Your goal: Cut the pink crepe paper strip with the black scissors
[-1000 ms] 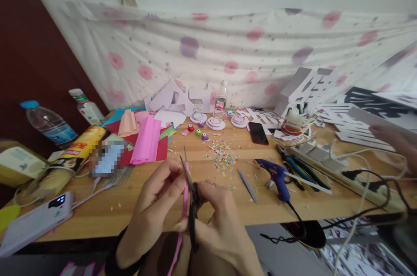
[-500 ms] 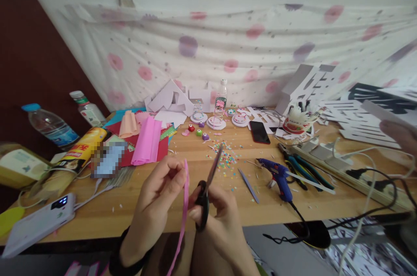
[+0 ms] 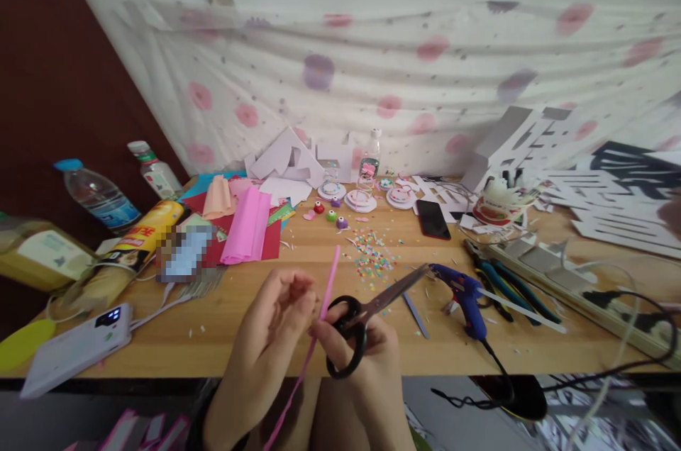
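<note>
My right hand (image 3: 367,359) grips black-handled scissors (image 3: 354,337), their closed blades pointing up and to the right. Between its thumb and finger it also pinches a narrow pink crepe paper strip (image 3: 329,283), whose top end stands up free while the rest trails down over my lap. My left hand (image 3: 281,323) is just left of the strip, fingers loosely curled and apart from it, with nothing visible in them. Beyond the hands, colourful confetti bits (image 3: 372,252) lie scattered on the wooden table (image 3: 175,344).
A blue glue gun (image 3: 465,302), pliers (image 3: 511,284) and a power strip (image 3: 579,302) lie to the right. A phone (image 3: 433,218) is farther back. Folded pink crepe paper (image 3: 247,227), bottles (image 3: 96,196) and a power bank (image 3: 79,352) are on the left. Small round stands (image 3: 360,201) are at the back.
The pink strip has passed from my left fingers to my right thumb and finger. The scissors have swung from nearly upright to slanting right. The view has shifted slightly left.
</note>
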The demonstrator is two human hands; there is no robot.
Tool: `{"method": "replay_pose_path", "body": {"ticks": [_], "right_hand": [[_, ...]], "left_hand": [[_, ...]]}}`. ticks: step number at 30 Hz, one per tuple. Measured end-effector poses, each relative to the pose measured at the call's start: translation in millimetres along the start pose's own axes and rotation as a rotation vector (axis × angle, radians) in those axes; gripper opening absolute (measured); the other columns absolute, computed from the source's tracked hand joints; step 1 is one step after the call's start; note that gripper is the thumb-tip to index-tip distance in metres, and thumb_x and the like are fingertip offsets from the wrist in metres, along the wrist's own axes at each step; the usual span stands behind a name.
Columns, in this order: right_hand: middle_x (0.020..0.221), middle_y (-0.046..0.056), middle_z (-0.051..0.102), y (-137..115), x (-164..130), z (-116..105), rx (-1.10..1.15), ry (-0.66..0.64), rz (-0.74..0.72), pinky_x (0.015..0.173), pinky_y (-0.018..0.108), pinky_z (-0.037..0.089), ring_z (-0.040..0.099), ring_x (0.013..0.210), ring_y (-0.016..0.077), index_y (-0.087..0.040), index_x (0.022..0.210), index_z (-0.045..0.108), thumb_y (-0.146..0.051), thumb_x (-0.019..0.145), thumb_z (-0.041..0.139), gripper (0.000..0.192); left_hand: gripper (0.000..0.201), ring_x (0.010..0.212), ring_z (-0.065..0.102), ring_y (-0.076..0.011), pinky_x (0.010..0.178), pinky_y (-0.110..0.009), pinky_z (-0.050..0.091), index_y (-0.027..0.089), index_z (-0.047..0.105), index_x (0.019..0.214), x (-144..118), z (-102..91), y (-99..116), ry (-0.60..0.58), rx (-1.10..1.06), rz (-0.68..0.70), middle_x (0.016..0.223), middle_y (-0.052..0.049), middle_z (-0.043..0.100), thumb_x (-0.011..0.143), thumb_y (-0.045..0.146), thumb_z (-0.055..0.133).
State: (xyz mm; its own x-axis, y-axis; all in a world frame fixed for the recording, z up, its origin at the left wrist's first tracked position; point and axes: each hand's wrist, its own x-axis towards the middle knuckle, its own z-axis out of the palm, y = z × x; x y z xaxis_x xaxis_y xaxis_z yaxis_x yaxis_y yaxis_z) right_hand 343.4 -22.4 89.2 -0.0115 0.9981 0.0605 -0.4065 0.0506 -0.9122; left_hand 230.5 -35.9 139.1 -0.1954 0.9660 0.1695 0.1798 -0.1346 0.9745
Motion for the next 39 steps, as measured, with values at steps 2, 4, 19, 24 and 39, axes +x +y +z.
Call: {"method": "replay_pose_path", "body": {"ticks": [2,4,19,24,39], "right_hand": [[0.059,-0.004,0.062,1,3,0,-0.001,0.047,-0.006,0.051,0.020,0.045,0.052,0.051,0.0093,-0.019,0.068,0.070,-0.030,0.067,0.083,0.017],[0.058,-0.003,0.062,0,5,2,-0.015,0.068,0.015,0.051,0.021,0.045,0.052,0.050,0.0098,-0.019,0.068,0.069,-0.032,0.067,0.083,0.018],[0.051,0.000,0.060,25,19,-2,-0.290,-0.127,0.052,0.050,0.023,0.041,0.052,0.050,0.0133,-0.017,0.058,0.065,-0.049,0.077,0.071,0.038],[0.053,-0.001,0.056,27,16,-6,-0.393,-0.254,0.005,0.051,0.024,0.038,0.049,0.052,0.0132,-0.015,0.058,0.064,-0.052,0.075,0.069,0.040],[0.059,-0.002,0.050,12,16,-3,-0.491,-0.294,-0.028,0.057,0.025,0.036,0.045,0.060,0.0148,-0.018,0.059,0.057,-0.086,0.071,0.051,0.070]], "left_hand": [[0.023,0.088,0.067,-0.0189,0.078,-0.025,0.054,0.022,0.064,0.093,-13,-1.9,-14,-0.025,0.007,-0.085,0.091,-0.005,0.069,0.088,0.044,0.061],[0.024,0.087,0.068,-0.0201,0.080,-0.028,0.055,0.021,0.066,0.093,-25,-3.7,-28,-0.036,0.013,-0.160,0.091,-0.006,0.071,0.087,0.044,0.062],[0.030,0.048,0.050,-0.0114,0.046,-0.019,0.043,0.021,0.062,0.071,-22,-1.6,-29,0.093,-0.050,-0.165,0.056,0.002,0.052,0.086,0.048,0.062],[0.034,0.059,0.055,-0.0144,0.054,-0.021,0.045,0.020,0.062,0.073,-27,5.9,-36,0.160,-0.125,-0.257,0.065,-0.001,0.059,0.083,0.052,0.065],[0.036,0.060,0.054,-0.0161,0.056,-0.023,0.043,0.022,0.062,0.074,-37,10.5,-45,0.119,0.039,-0.206,0.065,0.000,0.057,0.086,0.056,0.058]]}}
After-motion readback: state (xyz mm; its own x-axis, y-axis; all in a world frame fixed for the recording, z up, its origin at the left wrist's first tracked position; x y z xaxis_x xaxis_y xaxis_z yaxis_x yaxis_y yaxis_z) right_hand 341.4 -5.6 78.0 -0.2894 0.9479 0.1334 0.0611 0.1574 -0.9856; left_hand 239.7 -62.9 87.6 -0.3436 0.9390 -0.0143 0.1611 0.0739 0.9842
